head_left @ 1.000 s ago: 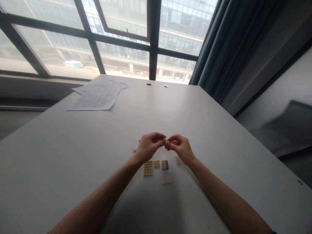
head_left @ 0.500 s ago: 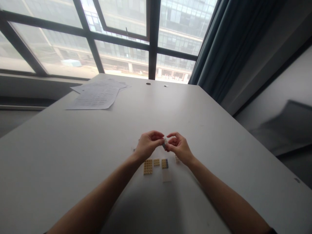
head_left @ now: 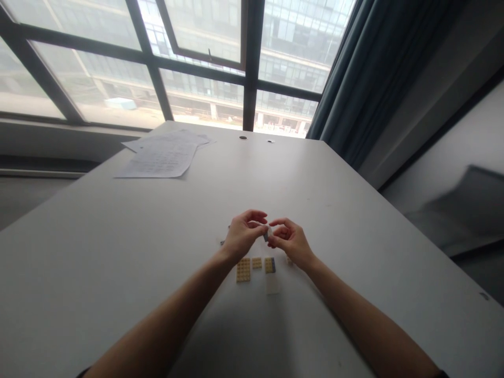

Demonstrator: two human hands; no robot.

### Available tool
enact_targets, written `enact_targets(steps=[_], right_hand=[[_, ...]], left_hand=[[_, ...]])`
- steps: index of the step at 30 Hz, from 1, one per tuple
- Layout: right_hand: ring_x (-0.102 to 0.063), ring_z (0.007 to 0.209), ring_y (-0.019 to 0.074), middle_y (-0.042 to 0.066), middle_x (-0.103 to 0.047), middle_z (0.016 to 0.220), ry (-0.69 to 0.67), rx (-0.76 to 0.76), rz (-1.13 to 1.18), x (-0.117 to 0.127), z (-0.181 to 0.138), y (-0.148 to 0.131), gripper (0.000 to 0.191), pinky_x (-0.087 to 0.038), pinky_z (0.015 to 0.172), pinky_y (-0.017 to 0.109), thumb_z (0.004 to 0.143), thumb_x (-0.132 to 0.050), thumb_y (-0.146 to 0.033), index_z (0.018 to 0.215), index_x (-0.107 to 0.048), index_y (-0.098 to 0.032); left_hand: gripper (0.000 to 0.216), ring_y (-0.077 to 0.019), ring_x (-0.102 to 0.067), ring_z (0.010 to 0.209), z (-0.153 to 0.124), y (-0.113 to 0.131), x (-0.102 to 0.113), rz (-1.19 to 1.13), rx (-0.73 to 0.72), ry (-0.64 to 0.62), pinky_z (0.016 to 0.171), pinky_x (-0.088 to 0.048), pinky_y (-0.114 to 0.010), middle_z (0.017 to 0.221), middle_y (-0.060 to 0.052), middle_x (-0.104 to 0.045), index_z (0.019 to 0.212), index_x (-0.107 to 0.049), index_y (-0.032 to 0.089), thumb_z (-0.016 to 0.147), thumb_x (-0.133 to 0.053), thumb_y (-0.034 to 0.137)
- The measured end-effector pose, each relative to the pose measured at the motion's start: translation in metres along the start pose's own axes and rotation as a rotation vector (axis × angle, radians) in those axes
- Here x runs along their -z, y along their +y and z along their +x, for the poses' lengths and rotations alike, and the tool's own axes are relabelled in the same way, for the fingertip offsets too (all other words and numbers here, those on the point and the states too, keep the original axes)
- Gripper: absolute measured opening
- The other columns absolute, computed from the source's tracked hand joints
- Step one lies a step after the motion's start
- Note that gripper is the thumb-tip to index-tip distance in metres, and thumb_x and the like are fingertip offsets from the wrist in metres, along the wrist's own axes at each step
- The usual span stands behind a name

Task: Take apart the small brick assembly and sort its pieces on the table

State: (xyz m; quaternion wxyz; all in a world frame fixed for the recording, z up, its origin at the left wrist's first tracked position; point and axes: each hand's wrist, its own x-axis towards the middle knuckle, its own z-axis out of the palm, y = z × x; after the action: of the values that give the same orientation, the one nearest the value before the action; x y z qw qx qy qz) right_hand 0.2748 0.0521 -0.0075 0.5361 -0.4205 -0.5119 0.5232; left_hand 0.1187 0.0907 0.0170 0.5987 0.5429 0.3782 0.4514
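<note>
My left hand [head_left: 244, 231] and my right hand [head_left: 290, 240] meet above the white table. Between their fingertips is a small grey and white toy brick piece [head_left: 266, 235], pinched from both sides and partly covered. Below the hands lie a large tan studded plate [head_left: 243, 270], a small tan plate [head_left: 256, 263] and a tan plate with a grey-blue strip [head_left: 270, 265]. A thin pale flat piece [head_left: 272, 285] lies just in front of that one. Under my right hand a tan piece [head_left: 289, 260] is mostly hidden.
Small dark bits [head_left: 222, 242] lie left of my left hand, too small to name. Printed sheets of paper [head_left: 159, 157] rest at the table's back left. Two cable holes [head_left: 243, 138] sit near the far edge, before the windows. A dark curtain [head_left: 346, 89] hangs at right.
The whole view has shifted slightly, so things appear a little further right. Both hands keep their hold on the brick piece, with only slight finger movement.
</note>
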Motion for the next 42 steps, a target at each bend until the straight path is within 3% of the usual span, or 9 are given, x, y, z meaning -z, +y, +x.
enact_targets(steps=[14,22,29,34,38,42], right_hand=[[-0.061,0.057,0.0126,-0.005,-0.062,0.060,0.023,0.008,-0.024,0.003,0.001,0.010,0.039,-0.050,0.058,0.026,0.060,-0.082,-0.029,0.092,-0.061,-0.020],[-0.057,0.064,0.0133,-0.003,-0.061,0.070,0.049,0.098,-0.261,0.006,-0.002,0.011,0.036,-0.046,0.062,0.027,0.064,-0.080,-0.033,0.093,-0.062,-0.021],[-0.057,0.077,0.0170,0.001,-0.063,0.085,0.017,0.330,-0.606,0.004,-0.003,-0.002,0.042,-0.046,0.069,0.031,0.067,-0.079,-0.033,0.105,-0.063,-0.024],[-0.057,0.082,0.0180,0.003,-0.063,0.094,0.024,0.409,-0.699,0.004,-0.004,-0.003,0.039,-0.047,0.073,0.032,0.070,-0.077,-0.032,0.106,-0.065,-0.026],[-0.058,0.090,0.0214,0.005,-0.065,0.094,0.064,0.515,-0.782,0.005,-0.004,0.001,0.031,-0.047,0.082,0.036,0.070,-0.077,-0.030,0.099,-0.067,-0.025],[-0.059,0.085,0.0209,0.003,-0.067,0.088,0.081,0.597,-0.844,0.006,-0.004,-0.003,0.027,-0.047,0.080,0.037,0.070,-0.076,-0.030,0.095,-0.068,-0.025]], left_hand=[[0.038,-0.0143,-0.063,0.065,0.001,-0.004,0.004,0.015,0.021,-0.039,0.063,-0.049,-0.028,0.075,-0.002,-0.066,0.094,-0.062,0.014,0.060,-0.074,0.024],[0.035,-0.0127,-0.062,0.064,0.001,-0.004,0.003,-0.009,0.016,-0.057,0.060,-0.048,-0.025,0.077,-0.001,-0.064,0.094,-0.062,0.014,0.060,-0.072,0.020],[0.035,-0.0104,-0.061,0.061,0.001,-0.004,0.003,-0.011,-0.029,-0.077,0.055,-0.048,-0.023,0.084,-0.001,-0.061,0.095,-0.060,0.014,0.061,-0.068,0.017],[0.034,-0.0101,-0.061,0.060,0.001,-0.004,0.002,0.009,-0.058,-0.060,0.055,-0.047,-0.022,0.084,-0.001,-0.061,0.094,-0.060,0.014,0.062,-0.069,0.019],[0.033,-0.0124,-0.061,0.058,-0.001,-0.006,0.002,0.049,-0.048,-0.091,0.055,-0.047,-0.023,0.070,-0.001,-0.064,0.092,-0.060,0.014,0.063,-0.072,0.024],[0.036,-0.0160,-0.063,0.060,-0.002,-0.005,0.001,0.079,-0.020,-0.121,0.057,-0.048,-0.025,0.062,-0.002,-0.066,0.094,-0.062,0.013,0.066,-0.073,0.033]])
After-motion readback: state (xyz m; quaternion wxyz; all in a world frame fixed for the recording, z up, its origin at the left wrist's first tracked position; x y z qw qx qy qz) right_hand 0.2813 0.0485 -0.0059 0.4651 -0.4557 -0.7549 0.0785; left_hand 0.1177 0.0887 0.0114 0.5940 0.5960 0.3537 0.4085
